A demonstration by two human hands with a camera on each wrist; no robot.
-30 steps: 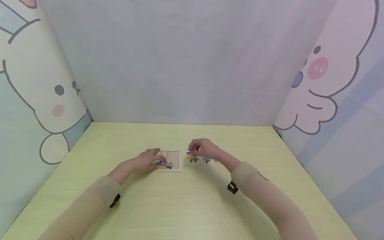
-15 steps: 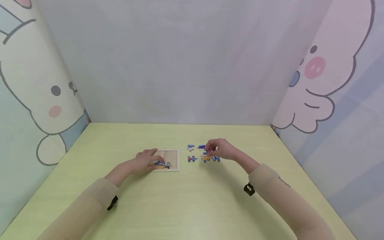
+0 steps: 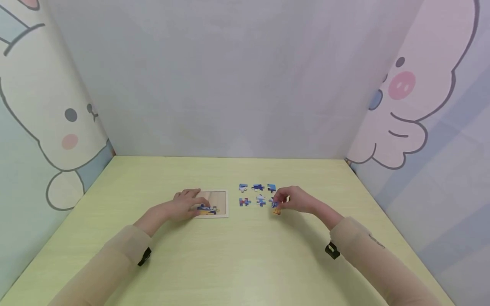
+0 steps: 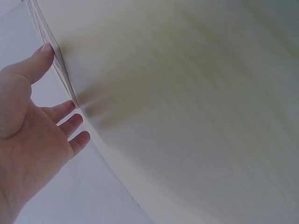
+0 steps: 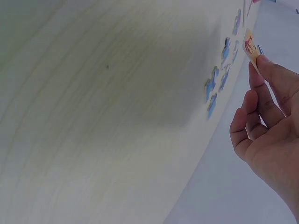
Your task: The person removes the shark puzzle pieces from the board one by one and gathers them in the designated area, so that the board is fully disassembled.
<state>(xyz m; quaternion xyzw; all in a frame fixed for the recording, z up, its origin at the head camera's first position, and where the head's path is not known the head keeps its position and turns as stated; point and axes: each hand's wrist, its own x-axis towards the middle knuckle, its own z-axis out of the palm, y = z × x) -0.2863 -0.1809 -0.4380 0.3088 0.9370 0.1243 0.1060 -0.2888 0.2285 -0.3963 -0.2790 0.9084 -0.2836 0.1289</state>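
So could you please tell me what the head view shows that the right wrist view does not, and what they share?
Only the head view shows the left hand resting on the puzzle frame, the few pieces already set in it, and the cartoon-printed walls. Only the right wrist view shows, close up, the red print on the piece's pale face and the curled fingers from the palm side. Both show the right hand pinching a puzzle piece, the loose blue pieces lying in rows, and the pale green table.
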